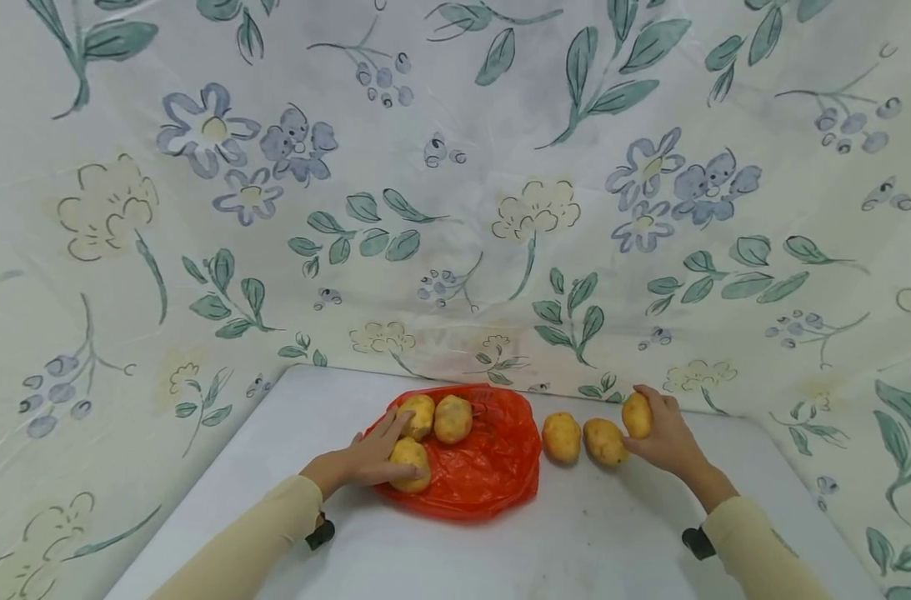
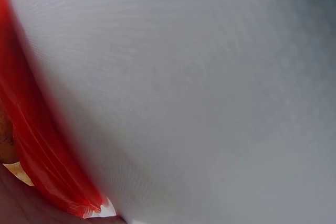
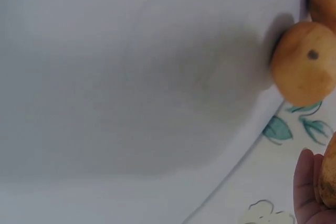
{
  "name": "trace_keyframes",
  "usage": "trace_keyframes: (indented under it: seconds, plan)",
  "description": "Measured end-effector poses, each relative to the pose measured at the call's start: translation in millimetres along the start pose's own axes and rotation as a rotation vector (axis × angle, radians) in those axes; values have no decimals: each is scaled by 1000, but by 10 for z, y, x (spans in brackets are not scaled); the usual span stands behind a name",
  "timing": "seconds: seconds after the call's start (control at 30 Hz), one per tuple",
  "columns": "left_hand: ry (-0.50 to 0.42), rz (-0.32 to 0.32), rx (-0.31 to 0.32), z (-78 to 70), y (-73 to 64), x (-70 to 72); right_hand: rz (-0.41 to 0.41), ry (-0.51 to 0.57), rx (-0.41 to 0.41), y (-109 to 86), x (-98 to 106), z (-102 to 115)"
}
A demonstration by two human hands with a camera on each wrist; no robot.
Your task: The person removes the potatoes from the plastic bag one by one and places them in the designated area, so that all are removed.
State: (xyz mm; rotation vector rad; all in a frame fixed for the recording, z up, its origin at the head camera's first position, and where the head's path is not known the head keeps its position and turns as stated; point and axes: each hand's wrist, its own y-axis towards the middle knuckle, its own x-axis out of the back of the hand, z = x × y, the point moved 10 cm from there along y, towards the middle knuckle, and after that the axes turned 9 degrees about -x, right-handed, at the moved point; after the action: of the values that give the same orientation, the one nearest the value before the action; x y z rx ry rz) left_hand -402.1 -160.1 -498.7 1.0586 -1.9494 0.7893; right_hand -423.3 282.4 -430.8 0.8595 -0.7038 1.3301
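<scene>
My right hand (image 1: 665, 437) grips a yellow potato (image 1: 637, 415) between thumb and fingers, raised at the right of the table. In the right wrist view, the fingers (image 3: 304, 182) lie along that potato at the lower right edge. My left hand (image 1: 370, 454) is spread over the left side of a red plastic bag (image 1: 493, 475). Its thumb lies across a lower potato (image 1: 408, 454), while its straight fingers reach toward an upper potato (image 1: 417, 415). Another potato (image 1: 453, 419) rests beside them on the bag. Red plastic (image 2: 39, 145) borders the left palm in the left wrist view.
Two more potatoes, a left one (image 1: 562, 437) and a right one (image 1: 605, 442), lie on the white table (image 1: 575, 542) between the bag and my right hand. Floral cloth (image 1: 440, 208) rises behind the table's back edge and at both sides.
</scene>
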Motion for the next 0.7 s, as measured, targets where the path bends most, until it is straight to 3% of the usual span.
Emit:
trace_keyframes:
  seconds: [0.17, 0.47, 0.7]
  plan:
    - [1, -1, -5, -4, 0, 26, 13, -24, -52, -26, 20, -171]
    - [-21, -13, -12, -6, -28, -10, 93, -50, -124, -77, -124, -403]
    - [-11, -16, -5, 3, -30, -4, 124, -29, -134, -98, -159, -438]
